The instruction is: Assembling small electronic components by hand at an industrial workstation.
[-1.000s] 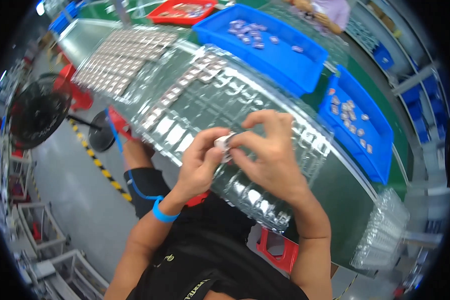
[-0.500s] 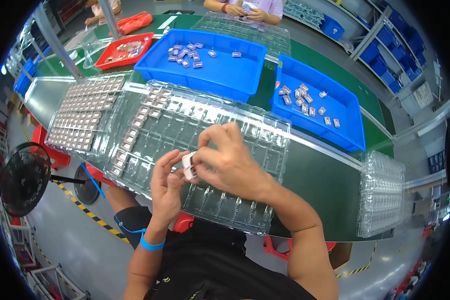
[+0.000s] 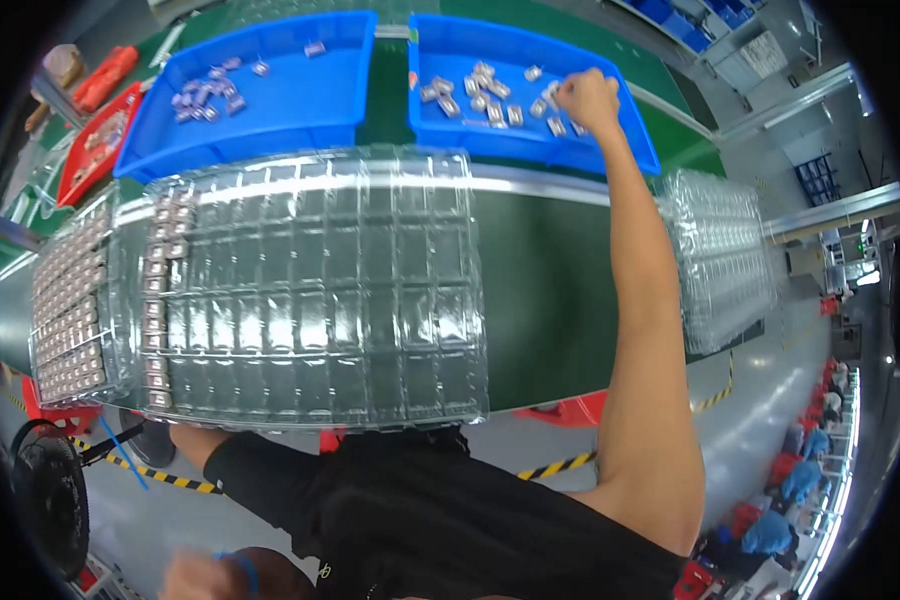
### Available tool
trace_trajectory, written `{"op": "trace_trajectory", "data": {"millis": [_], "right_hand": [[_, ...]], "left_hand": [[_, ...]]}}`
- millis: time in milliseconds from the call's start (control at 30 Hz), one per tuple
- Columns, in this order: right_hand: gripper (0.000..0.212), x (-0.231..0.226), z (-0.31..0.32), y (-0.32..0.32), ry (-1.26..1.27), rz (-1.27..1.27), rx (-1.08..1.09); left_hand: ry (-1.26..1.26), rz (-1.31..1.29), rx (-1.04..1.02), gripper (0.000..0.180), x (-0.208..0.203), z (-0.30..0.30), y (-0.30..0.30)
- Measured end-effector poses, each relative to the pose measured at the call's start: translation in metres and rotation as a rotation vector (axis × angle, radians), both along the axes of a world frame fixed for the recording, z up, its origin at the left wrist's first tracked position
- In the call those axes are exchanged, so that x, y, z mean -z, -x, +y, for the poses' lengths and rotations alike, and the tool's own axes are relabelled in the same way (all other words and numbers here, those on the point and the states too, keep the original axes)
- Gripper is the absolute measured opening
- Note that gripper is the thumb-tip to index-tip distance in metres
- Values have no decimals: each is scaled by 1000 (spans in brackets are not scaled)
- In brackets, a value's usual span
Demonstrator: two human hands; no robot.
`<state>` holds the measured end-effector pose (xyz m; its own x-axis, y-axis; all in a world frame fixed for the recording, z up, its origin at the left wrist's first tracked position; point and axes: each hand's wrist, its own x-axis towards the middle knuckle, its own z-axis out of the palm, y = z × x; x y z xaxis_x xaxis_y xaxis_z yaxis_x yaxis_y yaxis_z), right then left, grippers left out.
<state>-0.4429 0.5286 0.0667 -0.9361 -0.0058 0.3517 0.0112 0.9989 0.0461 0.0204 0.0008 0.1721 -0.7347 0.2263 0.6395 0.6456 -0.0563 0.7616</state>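
Note:
My right hand (image 3: 587, 103) reaches into the right blue bin (image 3: 530, 152), its fingers closed at a small whitish boxy part (image 3: 550, 94). Several similar parts (image 3: 481, 80) lie loose in that bin, left of and below the hand. Low at the left, my left hand (image 3: 195, 577) hangs beside my body, smeared by motion, so its fingers cannot be read. On the table in front of me lies a clear plastic compartment tray (image 3: 410, 300). Small boxy parts (image 3: 155, 310) fill cells along its left edge, with a few more in the adjoining column.
A second blue bin (image 3: 270, 140) with purple-white parts stands at the back left, beside a red tray (image 3: 95, 150). A filled clear tray (image 3: 70, 310) is at far left, stacked clear trays (image 3: 720, 260) at right. A black fan (image 3: 45, 500) stands lower left.
Both hands had been together over the tray around a small white part. Now they are apart: the right in the right bin, the left down by my side. My view has swung right.

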Motion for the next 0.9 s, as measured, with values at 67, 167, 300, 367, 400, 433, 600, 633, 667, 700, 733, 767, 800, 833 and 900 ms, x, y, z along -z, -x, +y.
{"op": "trace_trajectory", "data": {"millis": [67,167,300,367,400,433,600,633,667,700,733,767,800,833,900], "right_hand": [[28,-7,-34,16,-22,-53,5],[28,10,-29,42,-85,-90,37],[30,23,-35,53,-105,-130,103],[29,15,-40,51,-68,-147,127],[29,16,-40,49,-66,-156,119],[26,9,-45,46,-24,-75,81],[20,-28,-80,34,-6,374,-468],[20,-31,-100,21,60,339,-535],[20,-49,-123,-8,91,320,-595],[20,-70,-170,-58,207,262,-450],[20,-70,-192,-75,222,243,-475],[18,-73,-211,-89,242,264,-559],[17,-71,-231,-100,283,278,-651],[15,-70,-252,-112,307,239,-707],[12,-72,-280,-132,296,195,-818]], "left_hand": [[27,30,279,18,-38,22,6],[57,126,712,20,-70,45,14],[56,240,765,21,-58,-7,-52],[31,334,674,21,-53,-17,-72],[21,371,633,21,-55,-17,-72],[11,422,582,21,-53,-8,-64],[-5,625,352,21,-59,22,-39],[4,639,312,21,-66,25,-37],[-13,681,274,21,-59,18,-44],[-16,716,228,22,-56,13,-51],[-8,743,169,22,-56,10,-58],[-5,785,114,22,-53,5,-67],[19,816,54,23,-57,4,-72],[45,847,-7,23,-60,3,-78],[47,944,-105,24,-57,-8,-94]]}}
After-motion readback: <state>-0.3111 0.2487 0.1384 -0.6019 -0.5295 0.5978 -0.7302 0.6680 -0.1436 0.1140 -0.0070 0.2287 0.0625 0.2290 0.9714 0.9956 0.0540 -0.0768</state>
